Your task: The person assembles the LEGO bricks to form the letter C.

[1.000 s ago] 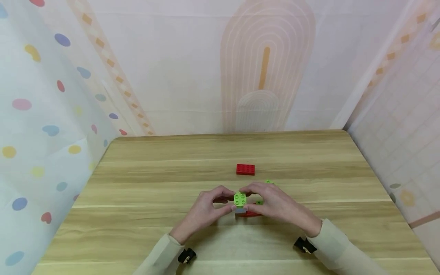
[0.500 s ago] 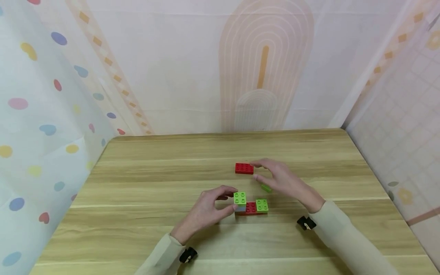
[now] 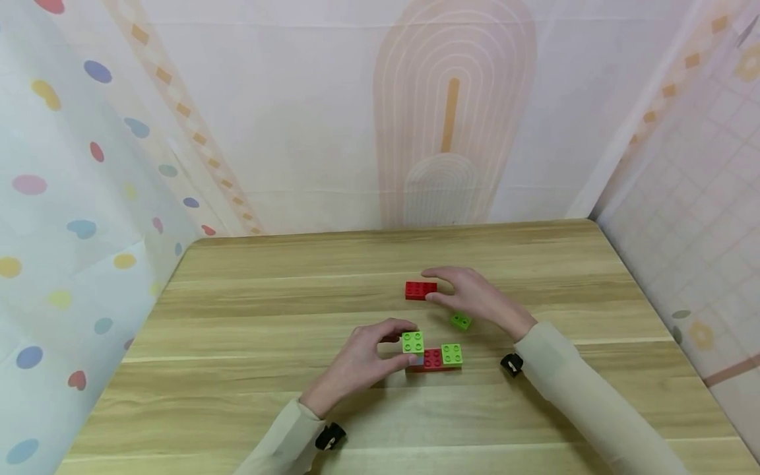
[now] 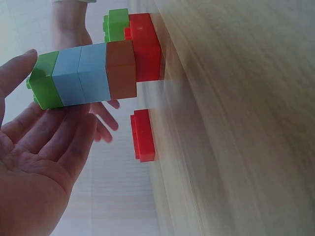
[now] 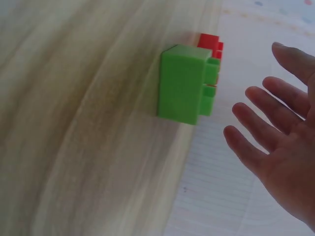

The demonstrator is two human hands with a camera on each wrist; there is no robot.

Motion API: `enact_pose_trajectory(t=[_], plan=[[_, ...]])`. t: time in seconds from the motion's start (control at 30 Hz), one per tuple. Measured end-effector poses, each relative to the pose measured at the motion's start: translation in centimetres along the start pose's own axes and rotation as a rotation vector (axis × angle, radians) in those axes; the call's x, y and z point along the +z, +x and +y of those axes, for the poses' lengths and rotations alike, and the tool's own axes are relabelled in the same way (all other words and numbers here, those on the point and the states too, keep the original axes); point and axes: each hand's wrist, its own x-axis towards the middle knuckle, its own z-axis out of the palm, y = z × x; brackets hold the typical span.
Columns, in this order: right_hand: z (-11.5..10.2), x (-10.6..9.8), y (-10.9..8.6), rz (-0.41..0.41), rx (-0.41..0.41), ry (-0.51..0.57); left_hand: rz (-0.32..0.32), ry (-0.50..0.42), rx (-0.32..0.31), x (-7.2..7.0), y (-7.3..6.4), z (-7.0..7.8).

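Note:
In the head view my left hand (image 3: 371,363) has thumb and fingers on either side of the green building brick (image 3: 413,342) atop a short tower. In the left wrist view, light blue bricks (image 4: 81,74) and a brownish brick (image 4: 121,70) are stacked under it on a red brick (image 4: 147,49). A second green brick (image 3: 452,354) sits at that base's right end. My right hand (image 3: 475,297) hovers at the right end of a loose red brick (image 3: 418,290), fingers spread. In the right wrist view its palm (image 5: 290,162) holds nothing.
A small loose green brick (image 3: 460,321) lies below my right hand, between the loose red brick and the built piece. Everything stands on a wood-grain table (image 3: 267,297), with patterned cloth (image 3: 297,132) hanging behind and at both sides.
My right hand has left the tower and moved up and away to the loose red brick, uncovering the second green brick. My left hand has stayed at the tower.

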Motion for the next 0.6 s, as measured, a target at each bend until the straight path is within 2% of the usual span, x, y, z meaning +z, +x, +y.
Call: enact_pose_trajectory(t=[0.3, 0.6], plan=[[0.2, 0.7, 1.4, -0.1, 0.028, 0.013, -0.006, 0.008, 0.001, -0.1, -0.2, 0.0], [0.1, 1.6, 2.5, -0.149, 0.063, -0.03, 0.003, 0.009, -0.016, -0.2, -0.4, 0.1]])
